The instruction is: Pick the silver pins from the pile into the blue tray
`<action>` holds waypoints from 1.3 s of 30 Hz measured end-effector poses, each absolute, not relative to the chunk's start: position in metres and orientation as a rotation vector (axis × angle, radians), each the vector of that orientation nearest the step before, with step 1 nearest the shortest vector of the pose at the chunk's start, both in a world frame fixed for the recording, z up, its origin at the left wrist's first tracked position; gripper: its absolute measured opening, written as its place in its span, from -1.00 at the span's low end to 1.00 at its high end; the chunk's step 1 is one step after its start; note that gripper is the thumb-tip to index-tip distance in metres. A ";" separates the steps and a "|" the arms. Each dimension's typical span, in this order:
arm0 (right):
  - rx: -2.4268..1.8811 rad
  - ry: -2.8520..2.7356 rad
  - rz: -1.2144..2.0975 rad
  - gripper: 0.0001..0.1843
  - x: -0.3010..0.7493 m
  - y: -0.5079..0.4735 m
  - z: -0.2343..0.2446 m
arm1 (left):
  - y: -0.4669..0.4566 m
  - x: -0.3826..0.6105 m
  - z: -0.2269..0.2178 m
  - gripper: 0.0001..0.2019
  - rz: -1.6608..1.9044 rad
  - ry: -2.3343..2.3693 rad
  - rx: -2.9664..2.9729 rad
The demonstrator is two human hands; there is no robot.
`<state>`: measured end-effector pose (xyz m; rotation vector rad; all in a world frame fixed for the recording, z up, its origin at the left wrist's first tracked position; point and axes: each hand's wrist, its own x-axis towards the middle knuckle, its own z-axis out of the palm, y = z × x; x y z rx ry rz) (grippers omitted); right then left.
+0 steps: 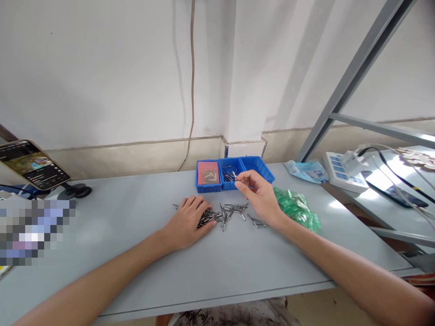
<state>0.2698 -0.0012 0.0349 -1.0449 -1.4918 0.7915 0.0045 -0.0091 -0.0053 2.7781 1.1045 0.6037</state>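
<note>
My left hand [188,222] lies palm down over a pile of small metal pins [208,218], fingers spread. Part of the pile is hidden under it. More loose pins [234,208] are scattered to its right on the table. With thumb and fingers pinched, my right hand [256,192] hovers at the front edge of a blue three-compartment tray [213,188]. A slim, shiny metal pin [234,174] shows at its fingertips. Dark pins [228,176] lie in the tray's middle compartment. In the left one are a pink piece [206,166] and a clear bag with small metal parts [210,176].
Crumpled green plastic [297,210] lies right of my right hand. Farther right are a light blue packet [307,171], a white power strip [340,170] with cables and a grey metal frame [350,74]. A phone [34,165] stands on a holder at left.
</note>
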 end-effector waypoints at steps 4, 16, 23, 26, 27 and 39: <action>-0.983 -1.385 1.090 -0.74 0.271 0.000 0.035 | -0.009 0.005 -0.005 -0.74 0.590 1.102 2.778; -0.899 -1.259 1.345 -0.75 0.272 0.004 0.029 | -0.009 0.005 -0.004 -0.74 0.589 1.096 2.775; -0.923 -1.266 1.311 -0.74 0.271 0.006 0.030 | -0.009 0.005 -0.005 -0.74 0.573 1.105 2.772; -0.931 -1.273 1.281 -0.74 0.272 0.006 0.030 | -0.009 0.004 -0.004 -0.74 0.574 1.099 2.770; -0.933 -1.274 1.271 -0.74 0.272 0.006 0.030 | -0.009 0.004 -0.004 -0.74 0.573 1.099 2.768; -1.094 -1.525 0.797 -0.77 0.274 0.007 0.026 | -0.009 0.005 -0.005 -0.76 0.624 1.085 2.762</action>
